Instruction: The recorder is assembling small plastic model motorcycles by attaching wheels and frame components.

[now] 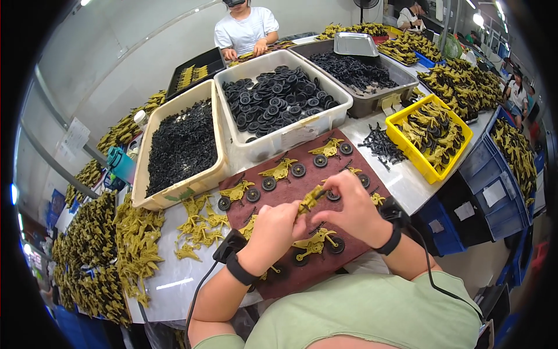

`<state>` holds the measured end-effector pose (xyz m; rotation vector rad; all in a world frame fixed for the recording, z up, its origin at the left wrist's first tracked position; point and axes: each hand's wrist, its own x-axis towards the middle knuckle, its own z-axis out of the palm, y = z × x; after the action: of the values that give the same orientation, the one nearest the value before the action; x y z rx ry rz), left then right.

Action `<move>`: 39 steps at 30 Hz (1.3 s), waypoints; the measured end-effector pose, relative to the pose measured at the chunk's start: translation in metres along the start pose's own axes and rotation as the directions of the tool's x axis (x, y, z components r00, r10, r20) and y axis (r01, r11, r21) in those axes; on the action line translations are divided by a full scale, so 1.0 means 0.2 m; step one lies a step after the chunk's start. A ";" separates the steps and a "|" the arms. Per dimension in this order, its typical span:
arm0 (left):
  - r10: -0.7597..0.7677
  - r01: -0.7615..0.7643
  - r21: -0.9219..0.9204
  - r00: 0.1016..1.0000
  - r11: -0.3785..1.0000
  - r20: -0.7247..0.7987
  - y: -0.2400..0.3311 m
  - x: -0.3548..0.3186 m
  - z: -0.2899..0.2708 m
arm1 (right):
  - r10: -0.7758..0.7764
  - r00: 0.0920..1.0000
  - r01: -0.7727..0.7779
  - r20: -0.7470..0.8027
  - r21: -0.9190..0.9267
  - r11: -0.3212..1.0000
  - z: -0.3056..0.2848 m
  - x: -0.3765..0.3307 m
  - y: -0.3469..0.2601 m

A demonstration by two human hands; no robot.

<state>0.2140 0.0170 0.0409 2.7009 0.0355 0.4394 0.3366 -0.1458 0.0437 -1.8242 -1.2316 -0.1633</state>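
My left hand (pixel 274 225) grips a yellow plastic toy motorcycle body (pixel 309 202) with a dark part at its upper end. My right hand (pixel 356 205) curls in from the other side, its index fingertip at that dark end and its thumb lower down. Both are held above a maroon cloth mat (pixel 350 249). Laid out on the mat are several yellow motorcycle bodies (pixel 278 168) with black wheels (pixel 298 170) and thin black parts beside them. Below my hands is another body (pixel 317 243) with wheels against it. My wrists and hands hide some pieces.
Beyond the mat stand a white bin of black wheels (pixel 343 104), a cream bin of small black parts (pixel 218 157) and a grey bin (pixel 401 90). A yellow basket (pixel 427 171) is at right. Loose yellow bodies (pixel 136 238) pile up left. A person (pixel 247 29) works opposite.
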 end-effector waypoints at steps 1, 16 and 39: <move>0.036 -0.039 -0.112 0.999 0.993 -0.024 0.02 -0.01 -0.02 | -0.060 0.997 0.056 0.052 0.077 0.995 -0.04 0.01 0.02; 0.023 -0.072 -0.222 0.977 0.972 -0.214 0.22 -0.12 -0.11 | -0.023 0.984 -0.077 0.174 0.545 0.835 -0.03 -0.09 -0.03; 0.115 -0.127 -0.001 0.898 0.992 -0.426 0.23 -0.17 -0.08 | -0.136 0.985 0.164 -0.109 0.314 0.935 -0.08 -0.13 -0.14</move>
<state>0.1745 -0.0226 0.0637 2.5341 -0.0176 1.0533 0.3072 -0.1721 0.0560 -1.4280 -1.2569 -0.1154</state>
